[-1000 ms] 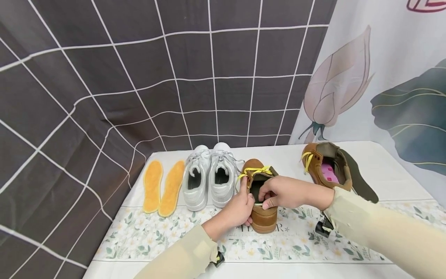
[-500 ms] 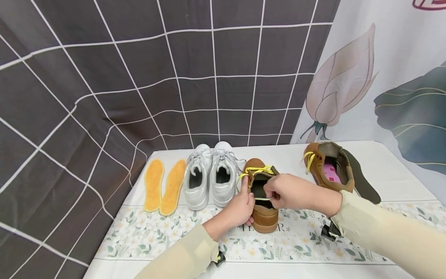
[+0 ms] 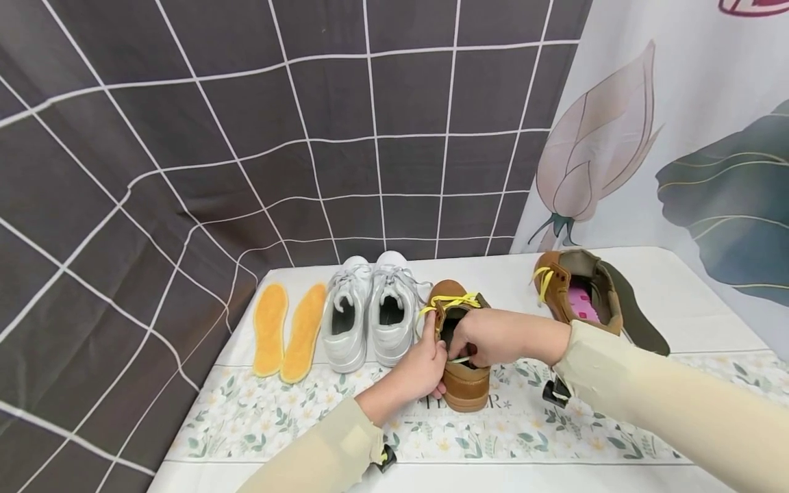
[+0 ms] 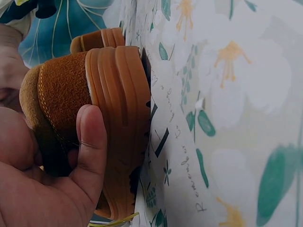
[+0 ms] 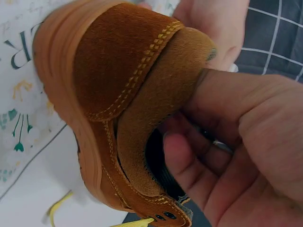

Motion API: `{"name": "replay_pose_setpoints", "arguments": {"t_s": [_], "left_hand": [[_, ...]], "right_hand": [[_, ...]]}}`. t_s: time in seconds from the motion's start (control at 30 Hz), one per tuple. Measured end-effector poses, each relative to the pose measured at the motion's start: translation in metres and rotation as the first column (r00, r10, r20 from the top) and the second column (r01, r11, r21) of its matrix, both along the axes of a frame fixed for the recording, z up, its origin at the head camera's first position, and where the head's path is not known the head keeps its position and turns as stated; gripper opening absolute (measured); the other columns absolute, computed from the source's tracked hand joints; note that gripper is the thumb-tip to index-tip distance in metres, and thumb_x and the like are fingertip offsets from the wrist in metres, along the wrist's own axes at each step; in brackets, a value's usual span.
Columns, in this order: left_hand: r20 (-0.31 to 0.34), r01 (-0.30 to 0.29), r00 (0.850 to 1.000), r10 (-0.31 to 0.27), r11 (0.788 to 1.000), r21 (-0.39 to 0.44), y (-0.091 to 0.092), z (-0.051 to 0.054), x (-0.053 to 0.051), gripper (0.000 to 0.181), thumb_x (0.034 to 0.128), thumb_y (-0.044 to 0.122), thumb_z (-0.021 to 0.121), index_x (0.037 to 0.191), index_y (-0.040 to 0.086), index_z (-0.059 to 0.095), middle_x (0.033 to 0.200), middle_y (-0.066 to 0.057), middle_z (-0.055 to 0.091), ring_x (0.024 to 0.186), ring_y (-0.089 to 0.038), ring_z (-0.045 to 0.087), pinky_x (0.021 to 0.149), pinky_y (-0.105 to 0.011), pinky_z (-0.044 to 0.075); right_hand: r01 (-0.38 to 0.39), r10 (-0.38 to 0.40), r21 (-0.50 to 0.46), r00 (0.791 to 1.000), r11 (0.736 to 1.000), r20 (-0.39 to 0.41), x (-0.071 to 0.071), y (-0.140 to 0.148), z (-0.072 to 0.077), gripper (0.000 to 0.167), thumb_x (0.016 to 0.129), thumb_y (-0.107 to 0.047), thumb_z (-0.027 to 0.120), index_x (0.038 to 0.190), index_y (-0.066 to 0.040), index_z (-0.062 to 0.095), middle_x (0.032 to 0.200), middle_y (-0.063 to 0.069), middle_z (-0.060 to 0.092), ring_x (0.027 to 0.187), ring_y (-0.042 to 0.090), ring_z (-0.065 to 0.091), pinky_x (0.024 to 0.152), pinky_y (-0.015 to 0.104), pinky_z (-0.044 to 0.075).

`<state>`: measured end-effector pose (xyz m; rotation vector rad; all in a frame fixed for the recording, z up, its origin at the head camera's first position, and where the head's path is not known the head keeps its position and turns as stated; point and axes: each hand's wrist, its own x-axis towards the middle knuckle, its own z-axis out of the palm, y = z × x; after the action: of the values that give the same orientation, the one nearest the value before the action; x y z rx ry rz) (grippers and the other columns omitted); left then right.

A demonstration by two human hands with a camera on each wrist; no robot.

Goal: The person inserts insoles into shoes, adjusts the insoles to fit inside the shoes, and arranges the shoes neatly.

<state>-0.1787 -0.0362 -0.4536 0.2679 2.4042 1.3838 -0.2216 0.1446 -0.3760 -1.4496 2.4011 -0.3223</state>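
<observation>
A brown suede shoe [image 3: 467,392] with yellow laces stands heel toward me, right of the white sneakers. My left hand [image 3: 420,370] grips its left side; in the left wrist view the thumb [image 4: 92,137] lies along the outside near the sole. My right hand [image 3: 490,337] reaches into the shoe opening, fingers curled down inside. It pinches a dark insole with a pale edge [image 3: 459,359], whose heel end shows at the opening; the rest is hidden in the shoe. In the right wrist view, the right hand [image 5: 255,137] is over the collar, most fingertips hidden.
Two orange insoles [image 3: 302,335] lie at the left beside a pair of white sneakers [image 3: 391,335]. At the right stands the other brown shoe [image 3: 561,301] with a pink patterned lining, a dark insole [image 3: 637,311] beside it. A gridded dark cloth [image 3: 327,164] hangs behind.
The right hand drew the insole's heel end up from the shoe's heel, then shifted slightly left and deeper into the opening. The left hand keeps its grip on the shoe.
</observation>
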Motion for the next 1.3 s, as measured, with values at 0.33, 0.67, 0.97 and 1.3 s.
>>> {"name": "replay_pose_setpoints", "arguments": {"t_s": [0.33, 0.67, 0.97, 1.3], "left_hand": [[-0.018, 0.001, 1.000, -0.001, 1.000, -0.016, 0.001, 0.000, 0.001, 0.066, 0.1095, 0.026, 0.031, 0.161, 0.024, -0.010, 0.053, -0.011, 0.059, 0.039, -0.020, 0.058, 0.044, -0.038, 0.054], [-0.001, -0.001, 1.000, 0.001, 1.000, -0.003, 0.001, 0.001, 0.000, 0.066, 0.1093, 0.027, 0.031, 0.161, 0.027, -0.010, 0.056, -0.011, 0.060, 0.040, -0.019, 0.058, 0.044, -0.038, 0.055], [0.014, 0.001, 1.000, -0.001, 1.000, -0.020, -0.001, 0.002, -0.001, 0.065, 0.1093, 0.027, 0.030, 0.161, 0.026, -0.010, 0.055, -0.013, 0.059, 0.041, -0.023, 0.059, 0.045, -0.039, 0.055], [0.012, -0.007, 1.000, 0.007, 1.000, -0.018, 0.000, 0.001, 0.000, 0.065, 0.1092, 0.026, 0.030, 0.162, 0.025, -0.008, 0.053, -0.013, 0.059, 0.043, -0.028, 0.062, 0.045, -0.039, 0.054]], "right_hand": [[-0.023, 0.015, 0.195, 0.999, 0.980, 0.040, -0.003, -0.011, -0.003, 0.034, 0.082, 0.007, 0.066, 0.061, -0.020, 0.062, 0.056, -0.015, 0.042, 0.053, 0.002, 0.033, 0.053, 0.016, 0.030], [0.028, -0.043, 0.360, 0.999, 0.933, 0.032, -0.001, -0.025, -0.003, 0.041, 0.077, 0.011, 0.063, 0.053, -0.020, 0.052, 0.048, -0.012, 0.035, 0.047, 0.005, 0.031, 0.046, 0.018, 0.026], [0.108, -0.127, 0.203, 0.989, 0.973, 0.080, -0.007, -0.021, -0.016, 0.040, 0.080, 0.007, 0.062, 0.058, -0.022, 0.047, 0.053, -0.011, 0.032, 0.051, 0.006, 0.031, 0.052, 0.020, 0.028], [0.200, -0.210, 0.145, 0.976, 0.969, 0.061, -0.007, -0.023, -0.026, 0.035, 0.074, 0.008, 0.065, 0.061, -0.025, 0.065, 0.053, -0.014, 0.047, 0.051, 0.006, 0.039, 0.049, 0.021, 0.033]]}}
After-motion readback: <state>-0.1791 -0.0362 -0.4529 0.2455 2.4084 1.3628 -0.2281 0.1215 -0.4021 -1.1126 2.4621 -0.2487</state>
